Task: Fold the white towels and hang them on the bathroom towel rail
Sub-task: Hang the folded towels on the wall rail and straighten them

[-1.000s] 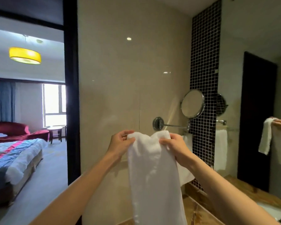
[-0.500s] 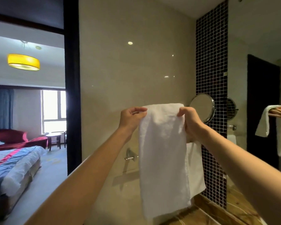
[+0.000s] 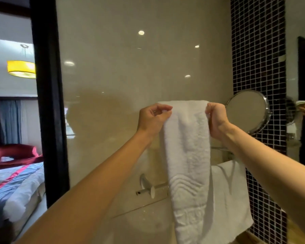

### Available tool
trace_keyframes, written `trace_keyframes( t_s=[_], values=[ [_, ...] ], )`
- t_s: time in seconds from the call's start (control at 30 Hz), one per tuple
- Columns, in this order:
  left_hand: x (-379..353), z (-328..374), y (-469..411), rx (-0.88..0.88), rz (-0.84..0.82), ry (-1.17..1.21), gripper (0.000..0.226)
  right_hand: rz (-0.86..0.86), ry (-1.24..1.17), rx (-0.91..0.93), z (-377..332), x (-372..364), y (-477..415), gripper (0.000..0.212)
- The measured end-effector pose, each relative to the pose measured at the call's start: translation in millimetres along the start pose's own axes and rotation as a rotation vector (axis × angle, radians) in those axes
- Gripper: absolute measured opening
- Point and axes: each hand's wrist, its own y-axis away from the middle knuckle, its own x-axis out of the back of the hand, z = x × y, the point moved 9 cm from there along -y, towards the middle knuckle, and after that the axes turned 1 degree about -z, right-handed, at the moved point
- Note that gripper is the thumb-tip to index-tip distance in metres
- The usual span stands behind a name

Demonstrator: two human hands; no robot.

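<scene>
Two hands, apart: left hand at 9 o'clock, right hand at 3 o'clock, pinching top corners of the folded towel. Lifted higher than a second ago, top edge above the towel rail at 7 o'clock. Ready, likely, for draping.

Only 1 cam, head-worn wide-angle, faces fwd at the beige wall w/ the towel rail, pretty close; bedroom doorway at left edge.

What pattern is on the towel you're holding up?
The white terry towel carries raised wavy lines low down; head view shows it best.
</scene>
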Motion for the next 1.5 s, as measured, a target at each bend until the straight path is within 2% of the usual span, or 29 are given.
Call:
trace_keyframes(
  t_s=[0.03,0.27,0.43,0.57,0.7,0.9,1.03,1.13,1.2,1.23,1.33,1.4,1.5],
  values=[
    [1,-8,-2,0.003,0.006,-0.015,0.013,0.004,-0.014,-0.006,6,0,-6,0.011],
    [18,-69,7,0.097,0.026,-0.069,0.022,0.034,0.102,-0.188,83,19,-31,0.025],
    [25,-105,28,0.256,-0.006,-0.062,0.028,0.030,0.192,-0.309,128,32,-28,0.018],
    [28,-138,47,0.423,-0.040,-0.105,0.025,-0.055,0.309,-0.458,160,39,-17,0.010],
    [32,-165,60,0.517,-0.076,-0.212,0.024,-0.151,0.474,-0.555,182,45,-3,0.016],
    [35,-188,66,0.545,-0.203,-0.479,0.017,-0.139,0.544,-0.566,196,59,2,0.016],
    [29,-189,70,0.464,-0.314,-0.727,0.025,-0.041,0.762,-0.478,195,73,-1,0.021],
    [25,-190,73,0.417,-0.332,-0.921,0.026,-0.083,0.952,-0.381,195,69,-3,0.011],
    [23,-188,74,0.355,-0.340,-1.050,0.028,-0.125,1.042,-0.313,197,63,-2,0.021],
    [22,-188,76,0.334,-0.350,-1.082,0.028,-0.142,1.074,-0.274,197,59,-2,0.027],
    [21,-190,82,0.283,-0.371,-1.147,0.029,-0.214,1.188,-0.187,203,51,-2,0.020],
    [22,-189,83,0.228,-0.349,-1.193,0.028,-0.196,1.321,-0.161,204,52,-3,0.037],
    [22,-191,84,0.196,-0.328,-1.211,0.027,-0.183,1.401,-0.130,206,53,-4,0.037]
  ],
)
